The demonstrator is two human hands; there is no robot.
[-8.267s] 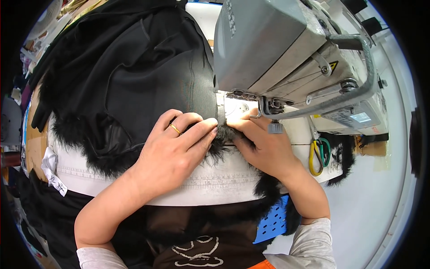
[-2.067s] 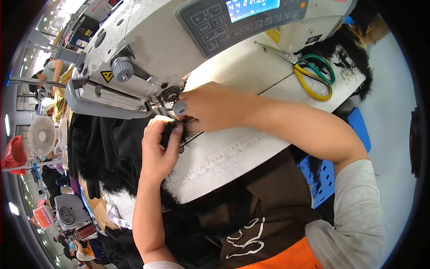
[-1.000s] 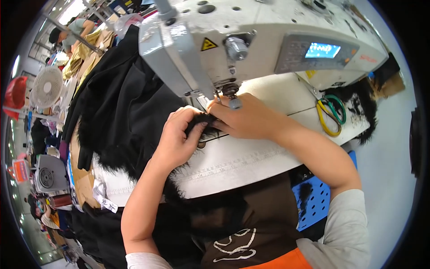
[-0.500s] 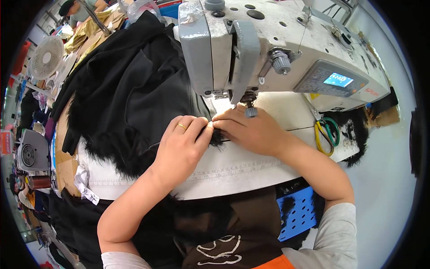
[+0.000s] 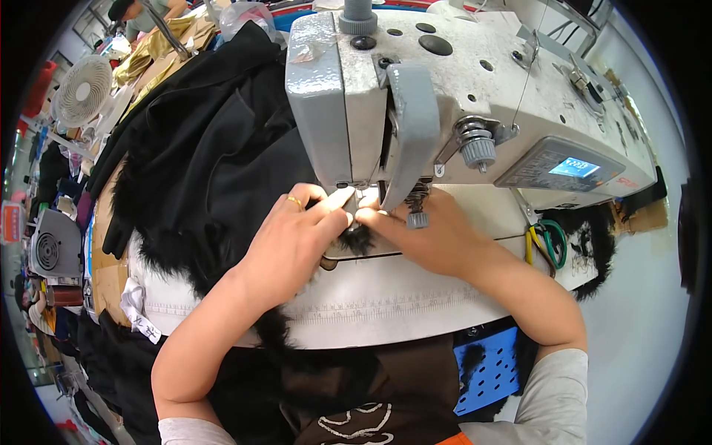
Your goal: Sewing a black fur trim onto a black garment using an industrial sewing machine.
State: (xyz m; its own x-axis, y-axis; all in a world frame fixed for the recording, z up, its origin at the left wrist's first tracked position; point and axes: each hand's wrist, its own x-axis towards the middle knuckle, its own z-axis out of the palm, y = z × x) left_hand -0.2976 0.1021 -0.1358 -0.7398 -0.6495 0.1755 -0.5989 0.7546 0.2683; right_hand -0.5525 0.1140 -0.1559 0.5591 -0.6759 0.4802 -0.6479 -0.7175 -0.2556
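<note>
Head view: both bare hands are working close together near the centre of the frame, just under the head of a grey-and-white sewing machine (image 5: 445, 70). The left hand (image 5: 289, 233), wearing a gold ring (image 5: 295, 202), is grasping the edge of a black garment (image 5: 222, 156), its thumb and fingers closing on the cloth beside the lit stitching area. The right hand (image 5: 434, 233) is reaching in from the other side, its thumb tip lying just beside the left fingertips; the machine's lever is partly hiding its fingers, so whether its grip is clenching cloth cannot be told.

The garment is spreading from the centre toward the upper left, and its black fur trim (image 5: 357, 241) is showing just below the hands. A white bench (image 5: 371, 326) with a printed measuring scale is supporting the work. Scissors (image 5: 558, 246) with green and yellow handles are lying at centre right, beside a black fur piece (image 5: 595, 248). A white fabric strip (image 5: 133, 302) is resting at the bench's left end. A blue perforated tray (image 5: 488, 374) is showing at lower right, below the bench edge. A fan (image 5: 83, 90) is standing at upper left, and another person (image 5: 137, 18) is bending near the top left corner.
</note>
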